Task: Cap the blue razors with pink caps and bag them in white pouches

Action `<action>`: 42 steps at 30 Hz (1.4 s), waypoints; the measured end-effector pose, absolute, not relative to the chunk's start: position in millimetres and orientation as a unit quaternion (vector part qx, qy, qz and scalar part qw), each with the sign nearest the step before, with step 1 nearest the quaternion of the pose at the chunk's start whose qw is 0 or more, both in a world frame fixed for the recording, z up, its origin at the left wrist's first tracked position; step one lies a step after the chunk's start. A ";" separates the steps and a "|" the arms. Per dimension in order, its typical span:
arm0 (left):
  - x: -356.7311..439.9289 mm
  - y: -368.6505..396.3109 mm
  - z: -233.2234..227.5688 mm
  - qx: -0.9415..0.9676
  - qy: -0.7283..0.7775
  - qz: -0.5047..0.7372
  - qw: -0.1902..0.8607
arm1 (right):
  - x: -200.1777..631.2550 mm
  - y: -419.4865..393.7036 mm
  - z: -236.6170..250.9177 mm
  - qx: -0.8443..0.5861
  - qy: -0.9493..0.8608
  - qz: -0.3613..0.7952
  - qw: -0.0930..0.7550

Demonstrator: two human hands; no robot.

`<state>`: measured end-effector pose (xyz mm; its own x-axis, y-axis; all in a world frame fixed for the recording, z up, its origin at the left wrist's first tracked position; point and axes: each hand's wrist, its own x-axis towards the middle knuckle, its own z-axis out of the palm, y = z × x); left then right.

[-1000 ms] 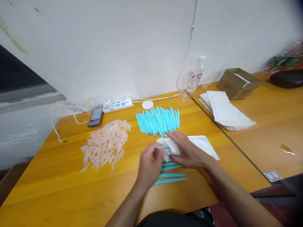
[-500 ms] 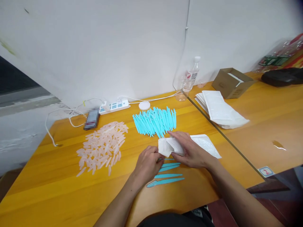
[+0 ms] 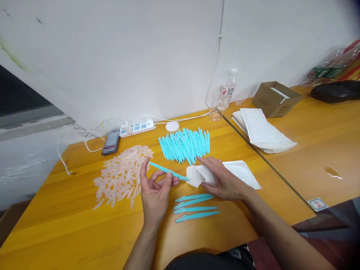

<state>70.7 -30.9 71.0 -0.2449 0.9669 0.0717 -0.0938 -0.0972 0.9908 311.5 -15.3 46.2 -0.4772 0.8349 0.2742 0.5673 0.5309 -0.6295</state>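
Left hand [image 3: 155, 191]: we see it raised off the worktop [image 3: 70, 225], palm turned toward us, fingers [image 3: 168, 179] pinching one teal stick [image 3: 168, 172] near its middle. Half a second ago this hand lay low by the pouch mouth with no stick visible in it.

Teal stick: tilted, far end up and to the left over the edge of the clear caps [image 3: 120, 176], near end touching or just inside the mouth of the white pouch [image 3: 201, 175]. We cannot tell how far in it goes.

Right hand [image 3: 222, 180]: we note it resting on the white pouch, fingers closed on its upper fold and holding the mouth open toward the left. Its pose matches the two earlier frames closely.

Change read: we judge that a stick now bridges hand and pouch mouth, where before only the pouch was held.

Row of loose sticks [image 3: 195, 206]: four lie side by side on the worktop just below both hands. All four now show; earlier the left hand covered part of the row.

Teal pile [image 3: 184, 144]: fanned heap behind the hands, apart from them, unchanged across frames.

Flat pouch [image 3: 242, 172]: lies under and to the right of the right hand, as before.

Pouch stack [image 3: 261, 129]: on the adjoining worktop, well apart, beside a cardboard box [image 3: 277, 98].

Back edge: power strip [image 3: 137, 127], white round disc [image 3: 172, 126], plastic bottle [image 3: 226, 93]; none moved.

Camera: view shifted slightly between frames.
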 end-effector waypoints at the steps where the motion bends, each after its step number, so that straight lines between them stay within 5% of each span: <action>1: 75.5 -31.0 67.3 0.424 0.509 0.606 0.441 | 310.4 -15.6 46.8 -0.423 -0.827 0.235 0.287; 5: 92.1 -34.2 50.2 0.457 0.533 0.579 0.414 | 306.5 -15.8 45.7 -0.422 -0.824 0.238 0.294; 10: 95.4 -44.9 33.9 0.696 0.500 0.404 0.321 | 306.7 -13.7 40.0 -0.422 -0.825 0.244 0.287; 20: 86.6 -41.1 36.4 0.845 0.477 0.096 0.223 | 322.2 -17.1 31.6 -0.440 -0.855 0.206 0.183; 31: 60.9 -35.6 49.6 0.814 0.515 0.059 0.262 | 332.8 -12.4 6.5 -0.462 -0.848 0.179 0.187; 37: 61.6 -27.8 51.3 0.841 0.442 0.090 0.299 | 334.2 -11.6 2.8 -0.436 -0.846 0.168 0.256; 42: 34.0 -24.0 63.9 0.813 0.423 0.169 0.362 | 339.2 -16.3 10.1 -0.448 -0.849 0.170 0.224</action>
<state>34.0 -24.0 63.9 0.5850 0.8104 -0.0326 0.5660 -0.3792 0.7320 339.2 -16.3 10.1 -0.4986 0.8361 0.2288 0.6840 0.5417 -0.4886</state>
